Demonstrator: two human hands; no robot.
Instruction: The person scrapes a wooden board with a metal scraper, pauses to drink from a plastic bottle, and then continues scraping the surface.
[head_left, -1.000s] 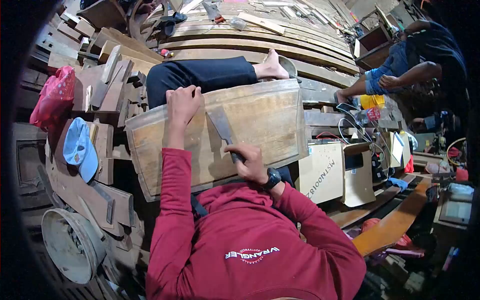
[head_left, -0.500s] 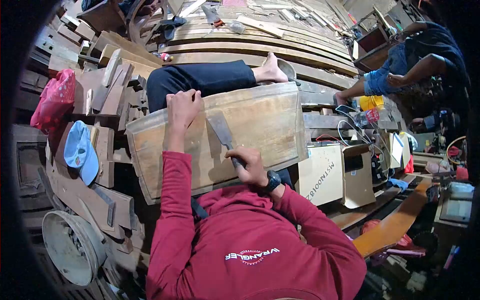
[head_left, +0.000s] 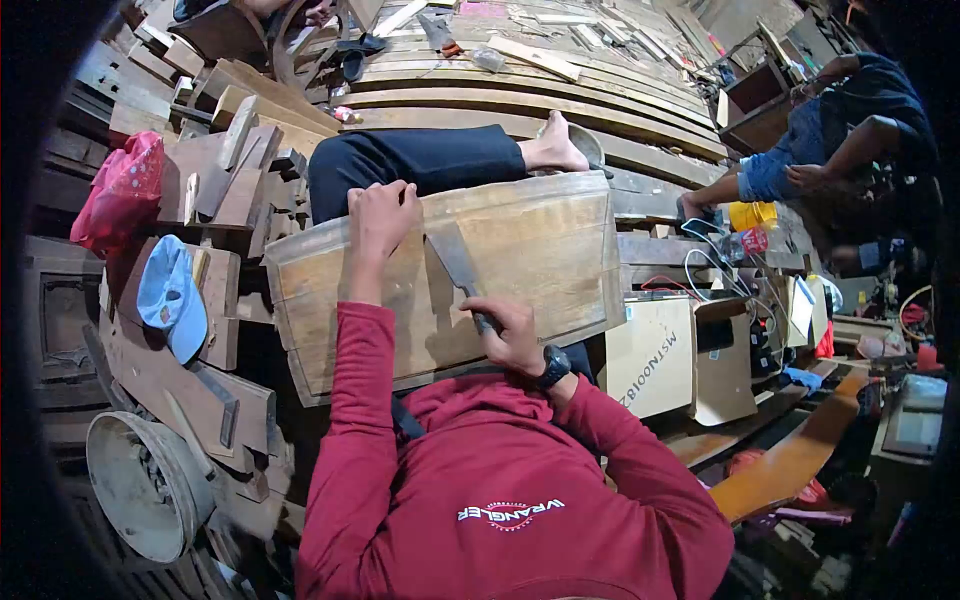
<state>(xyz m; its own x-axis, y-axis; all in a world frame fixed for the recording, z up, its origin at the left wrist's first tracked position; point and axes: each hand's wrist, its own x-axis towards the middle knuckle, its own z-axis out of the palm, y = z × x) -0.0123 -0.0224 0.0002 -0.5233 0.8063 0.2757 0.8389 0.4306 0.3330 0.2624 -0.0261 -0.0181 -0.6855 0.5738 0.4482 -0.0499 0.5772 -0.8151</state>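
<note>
A wide, pale brown wooden panel (head_left: 540, 250) with a raised edge lies across my lap. My right hand (head_left: 508, 330) is wrapped round the dark handle of a flat-bladed tool (head_left: 455, 258), whose metal blade points up and left over the panel. At the panel's far edge, left of the blade, my left hand (head_left: 385, 215) rests with its fingers curled; what they hold, if anything, is hidden. A bent leg in dark trousers (head_left: 420, 165) and a bare foot lie just beyond the panel.
Light blue cap (head_left: 170, 300), red bag (head_left: 120, 195) and wood pieces lie at the left, above a round bucket (head_left: 135, 490). Cardboard boxes (head_left: 650, 360) and cables stand at the right. Another person (head_left: 850, 140) sits at the upper right. Planks (head_left: 480, 100) cover the floor ahead.
The whole view has shifted slightly, so most things sit a little further right and lower. Both hands keep about the same places on the panel and tool.
</note>
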